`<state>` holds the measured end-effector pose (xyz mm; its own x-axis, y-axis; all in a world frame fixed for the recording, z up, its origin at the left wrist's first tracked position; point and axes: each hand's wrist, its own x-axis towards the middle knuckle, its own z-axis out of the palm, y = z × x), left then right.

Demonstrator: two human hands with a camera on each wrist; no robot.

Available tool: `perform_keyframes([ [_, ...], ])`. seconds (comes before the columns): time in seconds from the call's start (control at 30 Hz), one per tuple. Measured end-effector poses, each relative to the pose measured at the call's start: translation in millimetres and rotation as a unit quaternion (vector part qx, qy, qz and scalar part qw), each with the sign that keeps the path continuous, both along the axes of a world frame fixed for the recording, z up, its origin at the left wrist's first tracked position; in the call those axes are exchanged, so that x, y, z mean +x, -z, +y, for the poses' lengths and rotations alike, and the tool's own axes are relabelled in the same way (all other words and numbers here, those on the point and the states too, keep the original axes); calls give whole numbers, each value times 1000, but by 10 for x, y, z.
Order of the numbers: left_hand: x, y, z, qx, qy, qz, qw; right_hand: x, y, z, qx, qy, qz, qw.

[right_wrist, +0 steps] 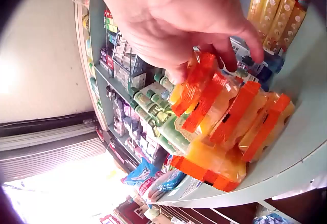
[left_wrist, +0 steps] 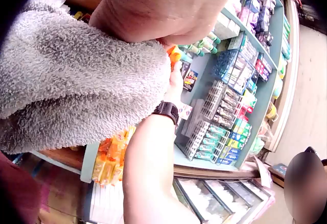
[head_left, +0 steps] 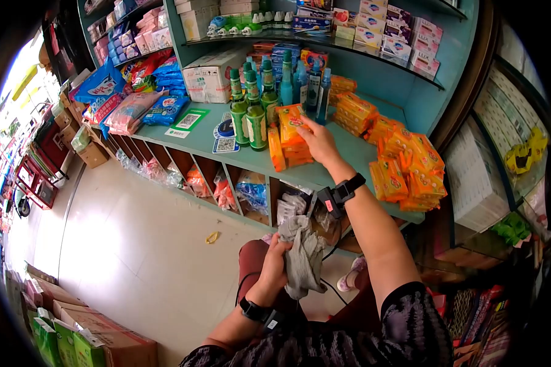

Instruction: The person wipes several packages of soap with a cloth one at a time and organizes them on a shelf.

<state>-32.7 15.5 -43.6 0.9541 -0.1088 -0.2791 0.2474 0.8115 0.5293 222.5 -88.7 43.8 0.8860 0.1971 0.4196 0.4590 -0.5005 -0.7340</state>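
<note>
My left hand [head_left: 274, 267] grips a crumpled grey cloth [head_left: 304, 257] above my lap. In the left wrist view the fluffy cloth [left_wrist: 76, 81] bulges out beside the hand [left_wrist: 163, 7] and hides the fingers. My right hand [head_left: 320, 144] reaches over the counter to a small stack of orange-wrapped packets [head_left: 295, 150]. Its fingers and thumb hold the top orange packet [right_wrist: 196, 81], which lies over several others; one packet [right_wrist: 217, 162] stands on edge at the stack's side. Green-capped bottles [head_left: 255, 122] stand right beside the stack.
More orange packets [head_left: 410, 165] are piled on the counter [head_left: 196, 144] at the right. Blue bottles [head_left: 323, 95] stand behind the stack. Bags of detergent [head_left: 165, 110] lie to the left, near a carton [head_left: 211, 79]. Cubbyholes with bagged goods [head_left: 251, 189] run below the counter edge.
</note>
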Motion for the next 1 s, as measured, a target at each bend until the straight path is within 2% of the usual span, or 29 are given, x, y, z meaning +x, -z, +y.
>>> perform_keyframes([
  [0.1,3,-35,-20,2,2,6,1000,18,49,-109,119,-13,33,992],
  [0.2,1,-76,-30,27,-2,3,1000,-215,12,-366,294,-74,110,947],
  [0.3,14,-83,-29,27,-24,-5,999,-639,132,-648,458,-127,177,862],
  [0.4,34,-86,-30,33,-42,-32,998,-1101,421,-965,563,-199,258,760],
  [0.43,42,-116,-49,36,-52,-50,997,-1257,541,-1031,586,-184,289,735],
  [0.5,42,-155,-105,58,-82,-80,992,-1574,681,-1127,581,-230,304,719],
  [0.53,34,-196,-152,86,-101,-104,986,-1740,671,-1148,573,-223,322,720],
  [0.6,-14,-294,-255,147,-118,-151,970,-1898,735,-1225,595,-282,347,668],
  [0.63,-42,-276,-313,219,-103,-183,953,-1973,745,-1258,605,-311,356,641],
  [0.7,-71,-263,-412,357,-68,-251,897,-2100,776,-1214,626,-231,334,666],
  [0.73,-22,-284,-444,532,-119,-390,742,-2134,791,-1199,620,-196,325,687],
  [0.77,-73,-316,-525,602,-102,-392,688,-2172,803,-1202,613,-162,317,705],
  [0.83,-98,-283,-596,627,-128,-379,668,-2230,721,-1225,567,-156,291,755],
  [1.0,26,-117,-617,477,-137,-287,820,-2406,539,-1255,459,-124,226,850],
])
